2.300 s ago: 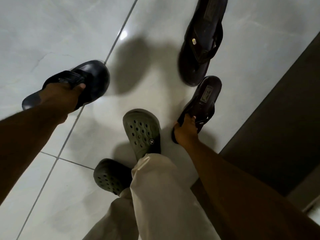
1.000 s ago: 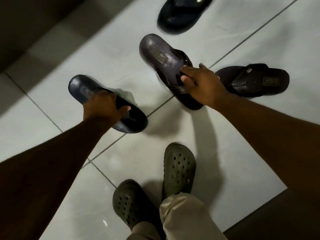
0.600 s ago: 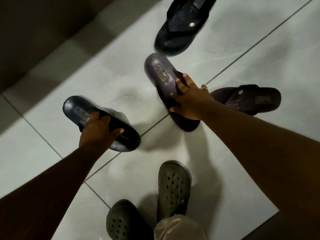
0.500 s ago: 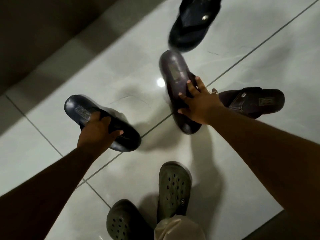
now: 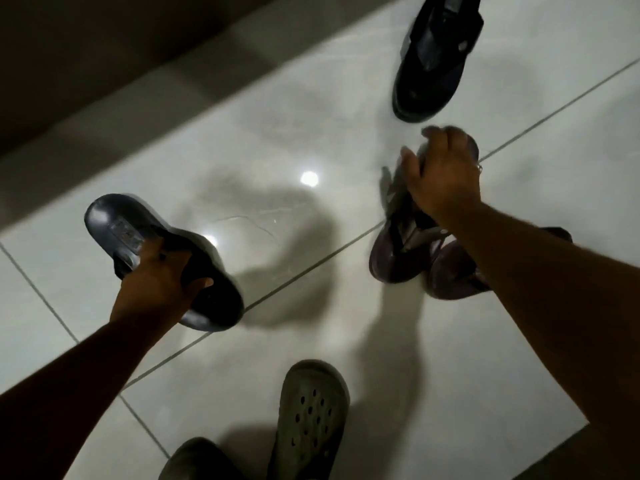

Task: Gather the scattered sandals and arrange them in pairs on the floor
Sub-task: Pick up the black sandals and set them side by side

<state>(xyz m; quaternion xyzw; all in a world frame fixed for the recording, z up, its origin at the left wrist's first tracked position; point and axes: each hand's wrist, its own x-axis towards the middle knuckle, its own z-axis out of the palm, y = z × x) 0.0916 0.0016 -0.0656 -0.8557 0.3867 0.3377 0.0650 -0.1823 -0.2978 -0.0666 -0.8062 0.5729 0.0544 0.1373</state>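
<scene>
Right hand (image 5: 441, 176), fingers loosely curled over the brown sandal (image 5: 398, 251), has swung it beside its mate (image 5: 453, 271) — one pair formed (blurred). Left hand (image 5: 157, 284) grips the black slide (image 5: 214, 299) — its partner (image 5: 433, 60) lies far off.

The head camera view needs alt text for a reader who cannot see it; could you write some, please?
Seen from above, a person's left hand grips a black sandal while the right hand sets a brown sandal beside its mate on the white tiled floor. Another black sandal lies beyond; green clogs show below.
</scene>
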